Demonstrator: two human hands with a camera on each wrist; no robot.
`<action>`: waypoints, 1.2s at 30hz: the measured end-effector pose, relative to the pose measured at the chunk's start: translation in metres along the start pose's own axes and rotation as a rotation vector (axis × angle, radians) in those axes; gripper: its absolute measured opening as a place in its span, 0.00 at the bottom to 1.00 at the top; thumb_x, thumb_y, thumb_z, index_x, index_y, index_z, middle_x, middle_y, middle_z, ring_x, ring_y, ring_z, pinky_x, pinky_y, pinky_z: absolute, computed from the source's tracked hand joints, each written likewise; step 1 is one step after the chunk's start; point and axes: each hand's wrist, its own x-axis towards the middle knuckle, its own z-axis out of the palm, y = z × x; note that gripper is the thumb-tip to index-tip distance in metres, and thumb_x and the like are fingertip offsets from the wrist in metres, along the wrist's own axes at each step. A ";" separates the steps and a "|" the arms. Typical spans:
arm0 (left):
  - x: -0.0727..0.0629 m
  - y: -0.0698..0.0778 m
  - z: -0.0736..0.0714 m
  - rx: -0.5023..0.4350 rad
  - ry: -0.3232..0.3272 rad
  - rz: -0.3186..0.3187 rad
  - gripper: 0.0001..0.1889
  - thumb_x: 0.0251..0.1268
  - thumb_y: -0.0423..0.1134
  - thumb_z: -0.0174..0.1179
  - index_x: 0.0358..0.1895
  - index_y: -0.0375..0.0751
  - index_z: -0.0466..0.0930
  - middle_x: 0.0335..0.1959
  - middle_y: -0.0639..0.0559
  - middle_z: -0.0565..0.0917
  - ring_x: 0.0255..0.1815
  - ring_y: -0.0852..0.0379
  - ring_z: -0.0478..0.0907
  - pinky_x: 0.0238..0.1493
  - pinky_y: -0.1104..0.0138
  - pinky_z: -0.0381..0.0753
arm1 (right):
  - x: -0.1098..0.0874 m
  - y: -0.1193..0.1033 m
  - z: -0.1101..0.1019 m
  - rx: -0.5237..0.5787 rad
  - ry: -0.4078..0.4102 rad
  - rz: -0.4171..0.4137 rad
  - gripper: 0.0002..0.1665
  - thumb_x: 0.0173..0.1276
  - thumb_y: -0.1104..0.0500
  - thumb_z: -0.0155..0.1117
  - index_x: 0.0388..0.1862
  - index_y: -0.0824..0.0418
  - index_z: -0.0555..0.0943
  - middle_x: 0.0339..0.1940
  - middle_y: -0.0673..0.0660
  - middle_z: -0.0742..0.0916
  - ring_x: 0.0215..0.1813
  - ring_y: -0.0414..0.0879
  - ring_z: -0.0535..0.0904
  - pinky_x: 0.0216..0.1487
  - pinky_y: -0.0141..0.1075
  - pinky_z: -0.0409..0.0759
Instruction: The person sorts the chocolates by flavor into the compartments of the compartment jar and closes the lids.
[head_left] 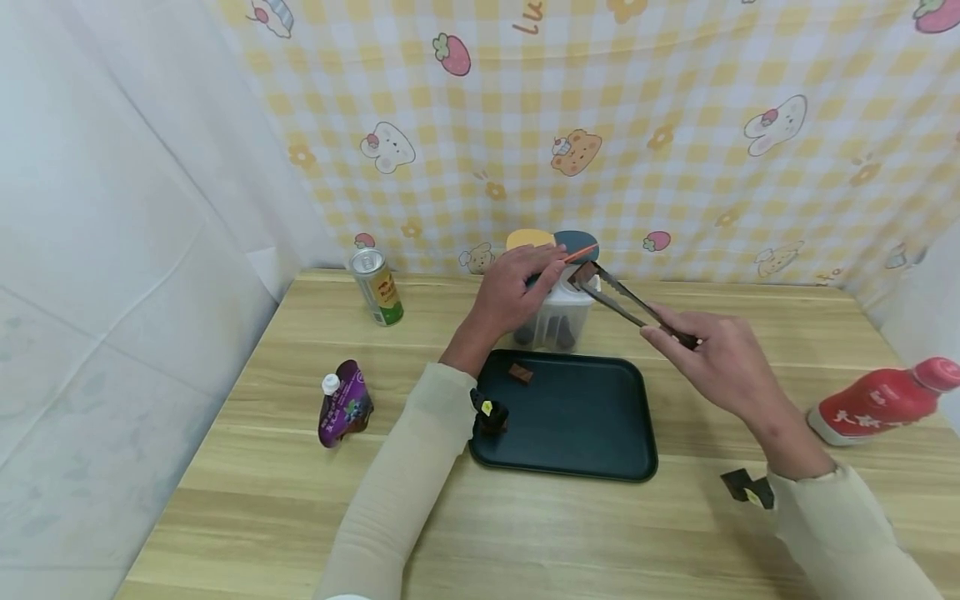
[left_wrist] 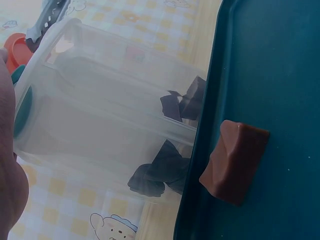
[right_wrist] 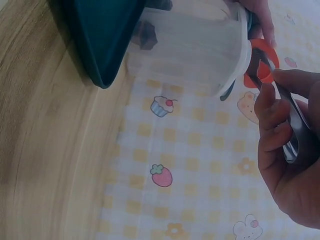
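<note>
My right hand (head_left: 716,354) grips metal tongs (head_left: 630,304), whose tips hold a brown chocolate piece (head_left: 583,275) over the top of a clear plastic container (head_left: 573,315). At that container's top, my left hand (head_left: 517,287) pinches the edge of a raised orange lid flap (head_left: 581,253) between thumb and finger. Dark pieces (left_wrist: 167,170) lie at the container's bottom, seen through its wall. In front of it is a dark green tray (head_left: 577,425), with one brown chocolate piece (left_wrist: 237,162) near its far left corner.
A drink can (head_left: 378,287) stands at the back left, and a purple spout pouch (head_left: 347,404) stands nearer. On the right is a red bottle (head_left: 877,404). Yellow and blue-grey flaps (head_left: 531,239) stand up on the container, near a checked curtain (head_left: 675,167).
</note>
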 end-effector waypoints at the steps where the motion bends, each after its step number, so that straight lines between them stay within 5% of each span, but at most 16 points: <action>1: 0.000 0.000 0.000 -0.003 0.001 0.003 0.20 0.83 0.45 0.52 0.67 0.42 0.82 0.65 0.47 0.81 0.70 0.54 0.74 0.74 0.70 0.59 | 0.000 0.000 0.000 0.002 -0.003 0.001 0.23 0.68 0.60 0.75 0.61 0.62 0.86 0.16 0.43 0.73 0.18 0.39 0.65 0.19 0.30 0.60; 14: 0.002 0.000 0.001 0.009 0.011 0.042 0.19 0.83 0.44 0.51 0.65 0.40 0.83 0.64 0.47 0.82 0.67 0.53 0.76 0.70 0.66 0.68 | 0.001 0.001 0.002 -0.005 -0.041 0.045 0.22 0.70 0.57 0.73 0.61 0.63 0.86 0.16 0.44 0.72 0.18 0.39 0.65 0.18 0.31 0.60; 36: 0.000 0.001 -0.001 0.001 0.001 -0.016 0.20 0.82 0.45 0.53 0.67 0.43 0.81 0.66 0.47 0.81 0.71 0.53 0.72 0.74 0.66 0.61 | 0.003 0.001 0.002 -0.016 -0.051 0.080 0.20 0.70 0.58 0.73 0.58 0.64 0.87 0.29 0.52 0.89 0.25 0.44 0.81 0.20 0.30 0.71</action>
